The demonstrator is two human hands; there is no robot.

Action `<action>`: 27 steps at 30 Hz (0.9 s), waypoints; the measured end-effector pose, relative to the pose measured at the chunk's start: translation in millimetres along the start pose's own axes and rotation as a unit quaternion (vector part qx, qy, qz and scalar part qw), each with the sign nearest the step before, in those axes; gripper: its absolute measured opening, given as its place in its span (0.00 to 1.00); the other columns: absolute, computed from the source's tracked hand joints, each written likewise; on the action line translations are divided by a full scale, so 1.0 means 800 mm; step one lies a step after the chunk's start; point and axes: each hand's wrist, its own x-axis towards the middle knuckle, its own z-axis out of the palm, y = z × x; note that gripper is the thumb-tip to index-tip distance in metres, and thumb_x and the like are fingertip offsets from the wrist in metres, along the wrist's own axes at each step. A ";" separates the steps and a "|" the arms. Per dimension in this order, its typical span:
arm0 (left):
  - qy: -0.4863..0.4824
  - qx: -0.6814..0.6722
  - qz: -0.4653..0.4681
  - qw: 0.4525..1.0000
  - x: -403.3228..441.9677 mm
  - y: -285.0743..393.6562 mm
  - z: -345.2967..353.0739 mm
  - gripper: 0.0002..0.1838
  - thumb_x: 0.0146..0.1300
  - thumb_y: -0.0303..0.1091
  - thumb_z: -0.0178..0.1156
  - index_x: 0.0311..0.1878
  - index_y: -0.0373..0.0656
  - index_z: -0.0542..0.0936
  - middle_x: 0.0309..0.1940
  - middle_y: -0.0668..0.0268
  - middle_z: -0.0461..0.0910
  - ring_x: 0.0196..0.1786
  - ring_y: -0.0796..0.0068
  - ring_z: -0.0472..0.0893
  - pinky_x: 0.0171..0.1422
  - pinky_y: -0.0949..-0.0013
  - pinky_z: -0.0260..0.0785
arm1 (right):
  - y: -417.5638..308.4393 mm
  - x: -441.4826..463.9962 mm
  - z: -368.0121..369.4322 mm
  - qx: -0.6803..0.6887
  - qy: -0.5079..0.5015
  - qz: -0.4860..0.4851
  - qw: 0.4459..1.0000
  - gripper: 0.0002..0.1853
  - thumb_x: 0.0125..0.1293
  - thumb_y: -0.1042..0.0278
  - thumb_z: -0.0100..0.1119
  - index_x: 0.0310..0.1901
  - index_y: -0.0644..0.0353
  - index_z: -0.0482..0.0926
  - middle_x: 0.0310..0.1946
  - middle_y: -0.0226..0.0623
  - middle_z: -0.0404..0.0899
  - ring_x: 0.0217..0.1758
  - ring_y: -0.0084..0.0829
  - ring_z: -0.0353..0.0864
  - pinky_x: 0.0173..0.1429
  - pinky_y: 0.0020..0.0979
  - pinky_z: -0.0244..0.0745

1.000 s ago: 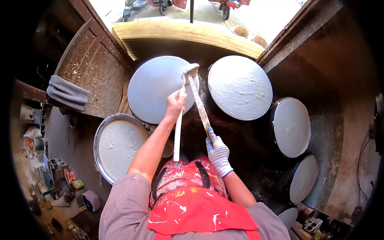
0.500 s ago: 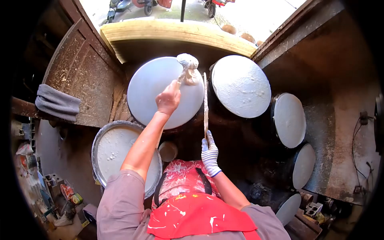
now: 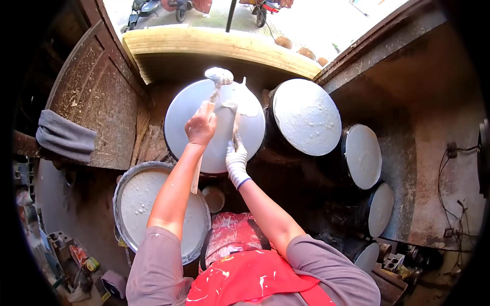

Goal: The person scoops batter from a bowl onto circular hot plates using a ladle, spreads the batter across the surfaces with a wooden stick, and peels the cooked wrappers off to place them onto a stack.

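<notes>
My left hand (image 3: 200,126) is bare and wrapped round the wooden handle of a ladle-like tool. Its rounded head (image 3: 219,76), caked in white paste, is above a large round barrel's smooth white surface (image 3: 186,109). In a striped glove, my right hand (image 3: 236,159) grips a narrow stick (image 3: 236,125) smeared with white. The stick's far end is close to the ladle, over the same barrel. Thick white paste (image 3: 246,103) shows on the surface beside the tools. Whether the stick touches the ladle, I cannot tell.
A tub of bubbly white liquid (image 3: 148,196) stands at the near left. Several white-topped barrels curve down the right, the nearest to my work being a lumpy one (image 3: 307,117). A wooden beam (image 3: 219,43) crosses the far side. A grey cloth (image 3: 66,136) hangs at left.
My right hand has moved forward and left with the stick, from beside the large barrel to over it. The ladle has shifted slightly left, and white paste now lies on the surface.
</notes>
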 end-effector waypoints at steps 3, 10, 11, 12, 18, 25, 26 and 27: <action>-0.024 0.001 -0.038 0.999 -0.007 -0.011 -0.006 0.20 0.51 0.36 0.55 0.50 0.49 0.70 0.37 0.58 0.78 0.38 0.55 0.78 0.40 0.59 0.71 | 0.010 0.022 0.000 0.007 -0.011 -0.018 1.000 0.21 0.64 0.72 0.47 0.57 0.68 0.65 0.53 0.43 0.71 0.53 0.29 0.70 0.58 0.24 0.61; -0.043 -0.021 -0.092 0.995 -0.018 -0.043 -0.001 0.22 0.51 0.36 0.57 0.52 0.48 0.69 0.37 0.56 0.78 0.39 0.52 0.77 0.41 0.57 0.70 | 0.023 -0.025 -0.043 -0.026 0.007 0.027 0.999 0.19 0.65 0.72 0.45 0.56 0.70 0.66 0.51 0.43 0.73 0.52 0.30 0.70 0.59 0.25 0.61; -0.039 -0.024 -0.094 0.995 -0.021 -0.044 -0.001 0.21 0.51 0.36 0.56 0.51 0.49 0.70 0.37 0.56 0.78 0.39 0.52 0.77 0.41 0.57 0.70 | 0.018 -0.019 -0.036 -0.054 -0.003 0.022 0.998 0.20 0.65 0.70 0.46 0.57 0.68 0.66 0.52 0.45 0.73 0.53 0.32 0.71 0.59 0.26 0.61; -0.034 -0.026 -0.096 0.994 -0.023 -0.046 -0.001 0.21 0.51 0.36 0.56 0.51 0.49 0.70 0.37 0.56 0.78 0.39 0.52 0.77 0.41 0.57 0.70 | 0.012 -0.012 -0.029 -0.082 -0.014 0.016 0.996 0.20 0.64 0.68 0.46 0.57 0.65 0.66 0.52 0.46 0.72 0.55 0.35 0.72 0.59 0.27 0.62; -0.012 -0.007 -0.115 0.993 -0.032 -0.057 -0.004 0.20 0.52 0.36 0.55 0.50 0.51 0.69 0.37 0.58 0.78 0.38 0.54 0.78 0.39 0.57 0.70 | 0.017 0.019 0.027 -0.054 -0.058 0.005 0.997 0.21 0.62 0.68 0.48 0.56 0.65 0.67 0.50 0.49 0.74 0.53 0.39 0.73 0.57 0.27 0.64; 0.005 -0.012 -0.133 0.991 -0.038 -0.066 -0.010 0.18 0.52 0.36 0.55 0.48 0.51 0.70 0.36 0.58 0.78 0.37 0.54 0.78 0.39 0.57 0.70 | 0.031 0.027 -0.063 0.007 -0.011 0.013 1.000 0.22 0.62 0.67 0.52 0.58 0.64 0.66 0.47 0.47 0.76 0.46 0.29 0.75 0.53 0.28 0.67; -0.002 -0.008 -0.139 0.990 -0.040 -0.067 -0.010 0.17 0.52 0.37 0.55 0.47 0.51 0.70 0.35 0.58 0.78 0.37 0.54 0.78 0.39 0.57 0.69 | 0.034 0.023 -0.066 0.056 -0.006 0.001 0.998 0.22 0.62 0.67 0.52 0.57 0.65 0.66 0.48 0.45 0.76 0.47 0.29 0.75 0.53 0.26 0.67; -0.004 -0.005 -0.144 0.990 -0.039 -0.067 -0.009 0.16 0.52 0.37 0.55 0.46 0.51 0.71 0.34 0.58 0.78 0.37 0.54 0.77 0.39 0.56 0.69 | 0.035 0.021 -0.063 0.065 -0.047 0.043 0.996 0.20 0.62 0.69 0.51 0.56 0.66 0.68 0.48 0.44 0.76 0.48 0.29 0.74 0.54 0.25 0.66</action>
